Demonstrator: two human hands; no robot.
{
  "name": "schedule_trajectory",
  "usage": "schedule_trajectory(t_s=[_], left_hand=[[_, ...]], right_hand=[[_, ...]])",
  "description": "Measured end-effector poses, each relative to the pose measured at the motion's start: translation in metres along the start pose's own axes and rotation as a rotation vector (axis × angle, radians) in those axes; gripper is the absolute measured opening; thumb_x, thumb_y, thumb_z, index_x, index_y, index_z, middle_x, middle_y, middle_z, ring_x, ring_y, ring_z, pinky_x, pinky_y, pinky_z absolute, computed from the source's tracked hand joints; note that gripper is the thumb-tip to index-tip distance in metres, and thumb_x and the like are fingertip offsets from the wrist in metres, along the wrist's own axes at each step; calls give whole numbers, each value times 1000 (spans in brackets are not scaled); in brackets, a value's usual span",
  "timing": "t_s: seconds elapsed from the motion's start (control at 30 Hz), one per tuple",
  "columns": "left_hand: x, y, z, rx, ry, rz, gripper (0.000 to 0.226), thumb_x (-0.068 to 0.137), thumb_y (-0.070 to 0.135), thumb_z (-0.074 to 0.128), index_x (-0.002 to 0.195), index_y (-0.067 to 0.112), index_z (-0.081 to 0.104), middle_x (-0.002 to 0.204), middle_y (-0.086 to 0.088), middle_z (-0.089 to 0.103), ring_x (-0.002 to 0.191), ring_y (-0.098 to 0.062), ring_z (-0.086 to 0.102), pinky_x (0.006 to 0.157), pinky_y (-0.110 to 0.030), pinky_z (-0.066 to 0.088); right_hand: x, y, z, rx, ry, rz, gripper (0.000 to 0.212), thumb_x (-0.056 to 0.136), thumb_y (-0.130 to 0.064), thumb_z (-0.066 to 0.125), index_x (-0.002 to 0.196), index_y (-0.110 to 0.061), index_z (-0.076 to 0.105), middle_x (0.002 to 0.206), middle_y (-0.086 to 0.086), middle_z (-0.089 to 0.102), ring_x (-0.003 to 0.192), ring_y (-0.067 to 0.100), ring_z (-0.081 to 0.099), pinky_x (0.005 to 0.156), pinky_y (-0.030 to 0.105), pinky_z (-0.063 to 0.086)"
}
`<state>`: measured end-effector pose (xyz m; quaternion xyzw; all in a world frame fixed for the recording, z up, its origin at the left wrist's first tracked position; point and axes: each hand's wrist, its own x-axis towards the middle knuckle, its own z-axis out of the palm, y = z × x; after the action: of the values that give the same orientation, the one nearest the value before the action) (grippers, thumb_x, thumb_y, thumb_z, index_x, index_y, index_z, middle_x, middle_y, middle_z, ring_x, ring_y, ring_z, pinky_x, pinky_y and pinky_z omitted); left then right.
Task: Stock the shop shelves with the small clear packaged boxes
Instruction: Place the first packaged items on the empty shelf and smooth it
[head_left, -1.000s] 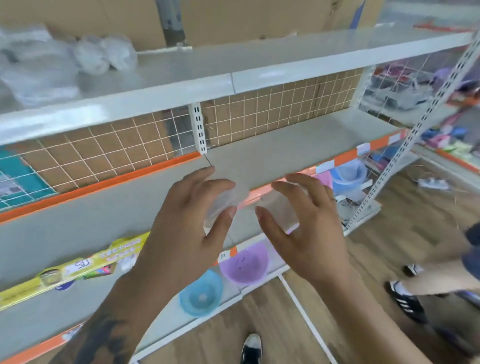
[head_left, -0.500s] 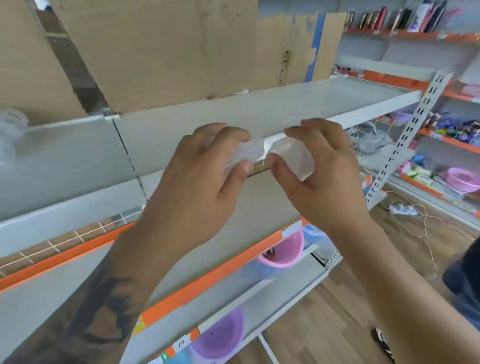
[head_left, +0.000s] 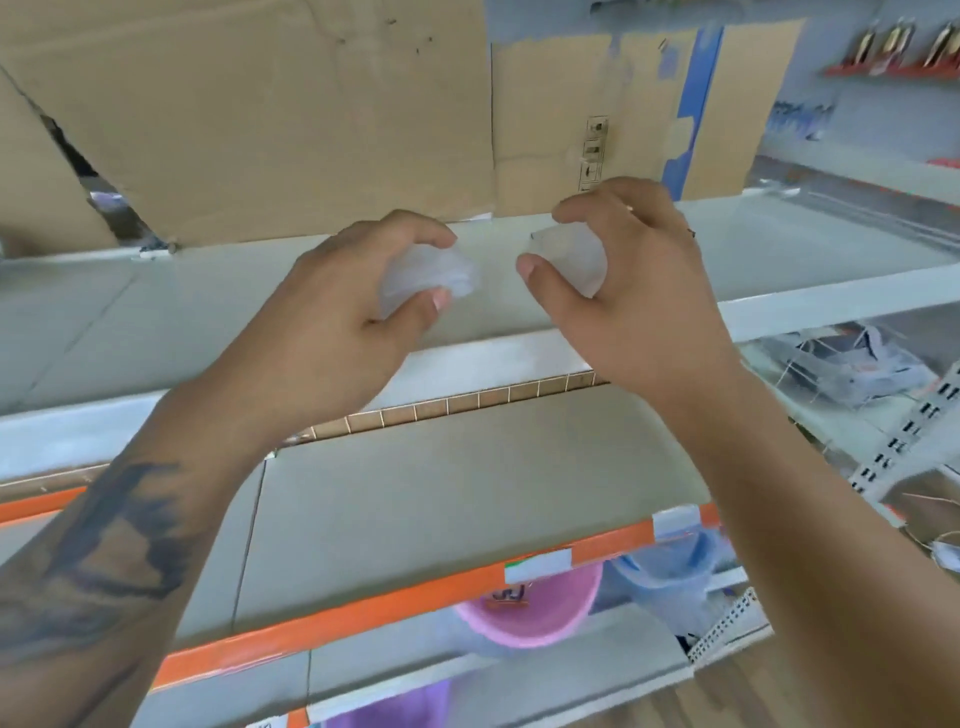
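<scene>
Above the orange-edged grey metal lower shelf (head_left: 467, 499), a left hand (head_left: 332, 322) and right hand (head_left: 628, 291) each pinch a small clear plastic box (head_left: 441, 270) in curled fingers, over the white upper shelf (head_left: 779, 249). Placing step; next, probably setting both down.

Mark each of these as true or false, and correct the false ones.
1. Each hand holds a clear box. True: the left hand grips a clear box, and the right hand grips another clear box.
2. The two boxes touch. False: a gap separates them.
3. Cardboard sheets stand behind the top shelf. True.
4. The pink basin sits on the top shelf. False: it is under the orange-edged shelf.
</scene>
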<state>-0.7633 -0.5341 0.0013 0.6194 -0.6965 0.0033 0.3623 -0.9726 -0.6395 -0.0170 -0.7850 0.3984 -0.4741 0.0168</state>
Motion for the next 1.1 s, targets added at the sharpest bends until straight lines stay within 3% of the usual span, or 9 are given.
schedule_trajectory(t_s=[0.1,0.27,0.43,0.57,0.77,0.93,1.03,1.1], left_hand=[[17,18,25,1,10,-57,31,100,38,61,130,42,56,130,22,58,102,6,52,85,-4,34],[38,37,53,-2,-7,-133,31,97,40,65,127,45,57,126,21,61,114,-2,53,91,-15,40],[64,47,73,1,-4,-141,29,96,41,67,124,43,60,127,25,62,122,3,53,98,-18,39],[86,44,81,11,-70,-134,30,94,42,67,124,45,61,130,22,61,124,10,49,101,-13,36],[129,34,97,13,-194,-51,33,92,34,72,122,44,62,123,22,65,118,-5,58,107,-31,44],[168,19,118,9,-248,48,34,92,38,69,121,51,57,118,28,62,113,6,54,95,-13,42],[183,11,130,-7,-243,72,37,91,43,68,124,51,55,118,31,59,113,7,53,94,-14,40],[190,7,137,-18,-216,77,39,89,42,68,126,49,56,118,33,58,113,9,52,90,-3,35]], right_hand=[[17,34,-12,56,-35,-26,48,86,-52,66,122,-21,66,134,3,54,115,32,58,102,37,43],[38,83,-20,105,-82,-46,49,85,-54,64,123,-23,66,134,2,54,116,33,58,101,41,47],[51,114,-24,148,-179,-69,47,86,-53,68,124,-24,65,134,-1,52,121,30,55,101,42,47],[68,132,-27,117,-230,-53,46,87,-53,68,124,-27,63,135,-3,51,122,28,54,100,45,49],[91,155,-25,-22,-350,12,46,91,-52,65,129,-27,60,141,0,46,124,33,52,107,41,42],[111,174,-22,-145,-480,117,46,95,-54,60,133,-28,57,142,3,46,129,32,47,103,31,34],[126,179,-14,-221,-517,151,45,96,-55,58,132,-27,57,141,5,46,127,32,48,100,32,36],[135,183,-5,-251,-518,169,47,95,-56,57,132,-27,56,139,6,47,124,33,49,102,36,39]])
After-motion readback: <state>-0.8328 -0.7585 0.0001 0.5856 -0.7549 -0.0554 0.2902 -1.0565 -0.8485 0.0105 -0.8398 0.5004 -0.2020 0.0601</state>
